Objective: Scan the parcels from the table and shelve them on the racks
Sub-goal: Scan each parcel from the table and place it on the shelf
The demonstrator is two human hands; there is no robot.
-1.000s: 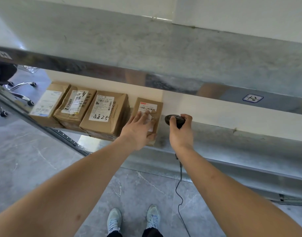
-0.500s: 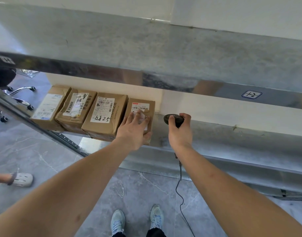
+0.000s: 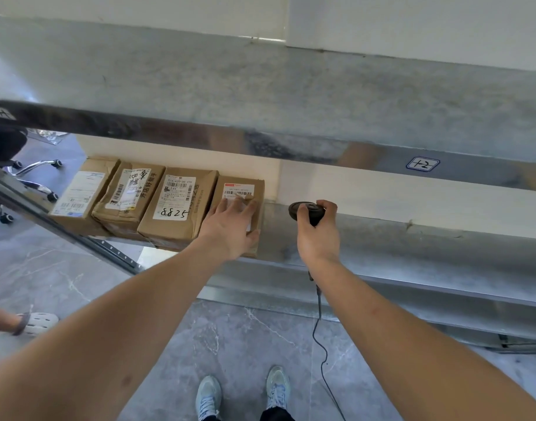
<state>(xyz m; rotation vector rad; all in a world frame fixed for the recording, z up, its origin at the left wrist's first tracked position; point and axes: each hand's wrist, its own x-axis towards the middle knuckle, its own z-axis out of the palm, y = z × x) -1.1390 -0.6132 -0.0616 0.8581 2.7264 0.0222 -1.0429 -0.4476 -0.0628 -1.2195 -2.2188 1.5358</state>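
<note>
Two grips at work: my left hand (image 3: 230,229) lies flat, fingers straight, pressing the fourth parcel (image 3: 241,208) on the shelf (image 3: 382,247); my right hand (image 3: 317,235) is curled tight round the scanner (image 3: 306,211), its cable (image 3: 320,335) hanging to the floor. That parcel stands touching the one marked 8825 (image 3: 177,205), and two more boxes (image 3: 109,196) line up further left, so four stand shelved. I judge this one nearly placed. No bench shows, so I cannot tell how many remain. The upper shelf (image 3: 260,95) carries nothing I can see.
</note>
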